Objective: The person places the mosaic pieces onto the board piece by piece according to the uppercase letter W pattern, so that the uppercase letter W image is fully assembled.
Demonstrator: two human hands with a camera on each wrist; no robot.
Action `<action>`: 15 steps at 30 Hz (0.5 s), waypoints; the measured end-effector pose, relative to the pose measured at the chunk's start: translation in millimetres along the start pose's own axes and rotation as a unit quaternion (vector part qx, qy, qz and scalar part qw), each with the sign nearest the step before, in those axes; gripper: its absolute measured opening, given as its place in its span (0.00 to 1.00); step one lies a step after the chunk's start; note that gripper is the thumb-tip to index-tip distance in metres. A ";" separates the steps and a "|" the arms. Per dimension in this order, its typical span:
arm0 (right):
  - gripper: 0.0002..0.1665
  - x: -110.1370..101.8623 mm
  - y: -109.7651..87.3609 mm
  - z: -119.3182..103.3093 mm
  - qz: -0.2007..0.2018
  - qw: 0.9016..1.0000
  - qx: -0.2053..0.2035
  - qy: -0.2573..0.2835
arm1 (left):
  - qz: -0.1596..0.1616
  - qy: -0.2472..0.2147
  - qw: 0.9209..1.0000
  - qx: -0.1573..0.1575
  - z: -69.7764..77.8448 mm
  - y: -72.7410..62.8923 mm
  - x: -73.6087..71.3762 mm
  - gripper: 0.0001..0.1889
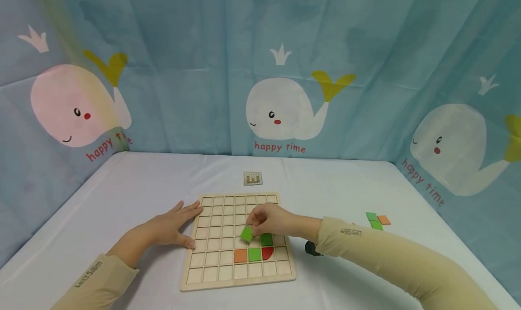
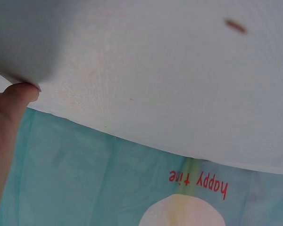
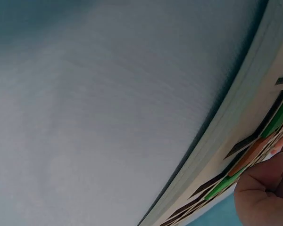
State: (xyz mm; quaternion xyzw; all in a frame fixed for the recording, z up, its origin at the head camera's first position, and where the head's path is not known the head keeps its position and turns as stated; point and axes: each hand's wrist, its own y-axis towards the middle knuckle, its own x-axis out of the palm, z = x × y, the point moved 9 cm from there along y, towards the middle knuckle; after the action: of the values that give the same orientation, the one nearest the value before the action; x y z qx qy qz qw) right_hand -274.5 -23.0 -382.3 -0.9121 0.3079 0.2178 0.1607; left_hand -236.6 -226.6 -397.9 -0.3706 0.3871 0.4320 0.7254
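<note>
A wooden grid board (image 1: 228,283) lies on the white table. My left hand (image 1: 172,224) rests along its left edge, fingers spread; in the left wrist view only a thumb (image 2: 21,94) and part of the hand appear. Over the board's middle, my right hand (image 1: 270,219) pinches a green square tile (image 1: 246,233), which is tilted above the cells. Below it an orange tile (image 1: 240,255), a light green tile (image 1: 254,255) and a red rounded tile (image 1: 267,253) sit in one row. A darker green tile (image 1: 266,239) sits above the red one. The right wrist view catches my right fingers (image 3: 262,188) close over the board.
Two loose green tiles (image 1: 372,216) and an orange tile (image 1: 384,220) lie on the table at the right, partly behind my right sleeve. A small patterned card (image 1: 253,178) lies beyond the board. Something black (image 1: 311,248) shows beneath my right forearm. A whale-printed curtain (image 1: 195,111) borders the table.
</note>
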 end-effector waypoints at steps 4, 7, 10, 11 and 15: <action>0.06 3.2 3.3 -2.4 -0.001 1.000 -0.001 -0.010 | 0.000 0.002 1.000 0.002 1.0 -0.1 -0.3 0.54; 0.06 5.4 6.1 -2.0 0.002 1.000 -0.002 -0.017 | 0.001 0.007 1.000 0.003 0.9 -0.1 -0.4 0.54; 0.06 8.6 8.7 -2.9 0.001 1.000 -0.004 -0.026 | 0.002 0.009 1.000 0.000 -0.2 0.3 0.3 0.55; 0.06 9.7 9.2 -3.7 -0.001 1.000 -0.006 -0.029 | 0.002 0.007 1.000 -0.001 -0.5 0.5 0.4 0.55; 0.06 13.3 10.8 -6.1 -0.010 0.999 -0.012 -0.038 | 0.001 0.007 1.000 -0.001 -0.9 0.8 0.4 0.55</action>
State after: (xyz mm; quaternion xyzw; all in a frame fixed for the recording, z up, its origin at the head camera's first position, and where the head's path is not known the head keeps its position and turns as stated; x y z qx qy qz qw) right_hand -270.0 -40.3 -385.4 -0.9083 0.2896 0.2538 0.1635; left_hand -237.4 -226.9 -398.8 -0.3743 0.3923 0.4306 0.7215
